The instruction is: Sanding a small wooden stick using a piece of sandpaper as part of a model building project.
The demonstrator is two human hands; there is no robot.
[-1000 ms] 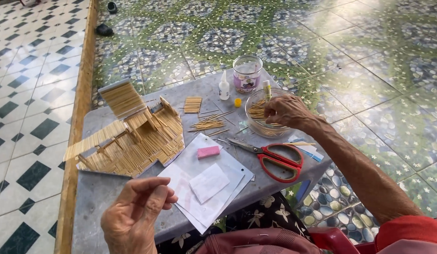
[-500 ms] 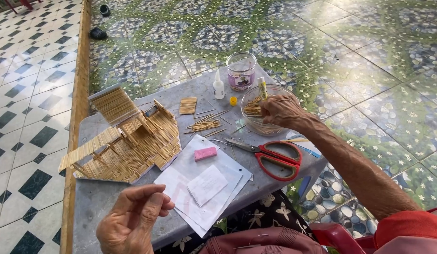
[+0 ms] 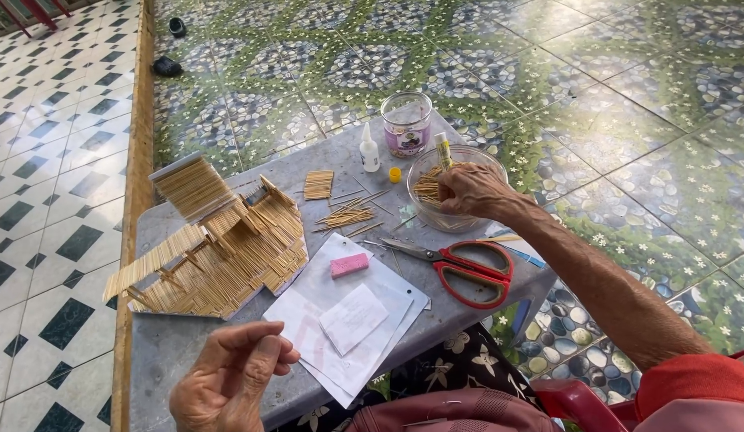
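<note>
My right hand (image 3: pixel 474 190) reaches into a clear bowl (image 3: pixel 492 164) of thin wooden sticks, fingers closed down among the sticks. My left hand (image 3: pixel 232 378) hovers at the near edge of the grey table (image 3: pixel 180 340), thumb and fingertips pinched together; I cannot tell whether a stick is between them. A model house of wooden sticks (image 3: pixel 216 240) stands on the table's left half. Loose sticks (image 3: pixel 346 214) and a small glued panel (image 3: pixel 318 185) lie between the house and the bowl.
Red-handled scissors (image 3: pixel 466 268) lie near the right edge. A pink eraser (image 3: pixel 349 265) rests on white papers (image 3: pixel 344 320). A small glue bottle (image 3: pixel 370 150), its yellow cap (image 3: pixel 395 174) and a glass jar (image 3: pixel 406 124) stand at the back. Patterned tile floor surrounds the table.
My right hand has dipped slightly deeper into the bowl. My left hand has stayed near the table's front edge with its fingers pinched.
</note>
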